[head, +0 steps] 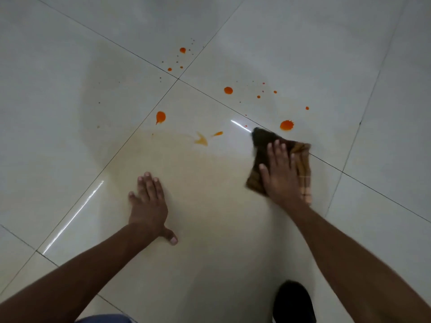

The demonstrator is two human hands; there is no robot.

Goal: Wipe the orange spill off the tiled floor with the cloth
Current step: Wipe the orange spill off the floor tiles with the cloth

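Orange drops are scattered over the pale tiled floor (pixel 70 78): a large blot (pixel 286 125) just beyond the cloth, a round drop (pixel 228 90) farther off, a teardrop drop (pixel 160 117) at the left, and small specks (pixel 182 50) at the far tile joint. A thin smeared streak (pixel 201 140) lies in the middle. My right hand (pixel 282 173) presses flat on a brown checked cloth (pixel 300 157) lying on the floor, blurred by motion. My left hand (pixel 149 203) rests flat on the tile, fingers spread, holding nothing.
Dark grout lines cross at a joint (pixel 178 78) beyond the spill. A black shoe (pixel 294 301) stands at the bottom right and a bit of blue fabric (pixel 105 319) shows at the bottom edge. A faint yellowish film covers the near tile.
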